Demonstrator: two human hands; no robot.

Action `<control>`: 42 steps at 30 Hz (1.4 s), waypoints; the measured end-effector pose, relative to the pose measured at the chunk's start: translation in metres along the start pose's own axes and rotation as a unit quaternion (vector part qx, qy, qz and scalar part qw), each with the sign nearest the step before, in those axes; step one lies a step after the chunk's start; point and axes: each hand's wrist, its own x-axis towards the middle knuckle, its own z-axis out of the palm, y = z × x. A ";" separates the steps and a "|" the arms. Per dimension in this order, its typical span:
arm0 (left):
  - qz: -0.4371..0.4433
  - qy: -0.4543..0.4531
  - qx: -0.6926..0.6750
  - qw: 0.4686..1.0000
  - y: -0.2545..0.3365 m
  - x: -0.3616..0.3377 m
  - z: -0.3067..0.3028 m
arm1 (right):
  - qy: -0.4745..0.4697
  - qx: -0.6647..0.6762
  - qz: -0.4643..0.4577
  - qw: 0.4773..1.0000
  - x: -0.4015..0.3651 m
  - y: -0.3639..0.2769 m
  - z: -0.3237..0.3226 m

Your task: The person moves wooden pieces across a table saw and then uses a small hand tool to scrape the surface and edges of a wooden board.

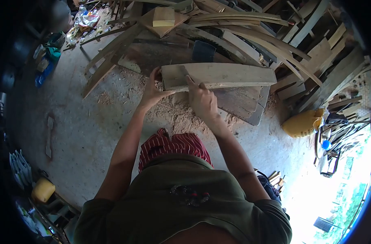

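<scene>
A thick, pale wooden board (230,74) with a slightly curved edge lies across a worn brown work surface (238,99). At its left end, my left hand (152,92) grips the board, fingers on the far side and thumb along the near edge. My right hand (202,99) is closed at the near edge, its index finger reaching onto the board's face. From that fingertip a thin, dark, flat strip (184,70) extends over the wood; its kind I cannot tell. Beyond the board lies a dark blue-grey flat piece (204,52).
Curved wooden strips (271,40) and offcuts pile up behind and to the right. A small wood block (164,16) sits at the back. Shavings (177,116) cover the floor below the work surface. A yellow sack (303,123) stands at right, a yellow jerrycan (43,190) at lower left.
</scene>
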 end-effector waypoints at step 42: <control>-0.063 -0.033 0.077 0.995 0.014 -0.002 -0.002 | -0.026 0.018 0.158 0.987 -0.029 0.110 0.031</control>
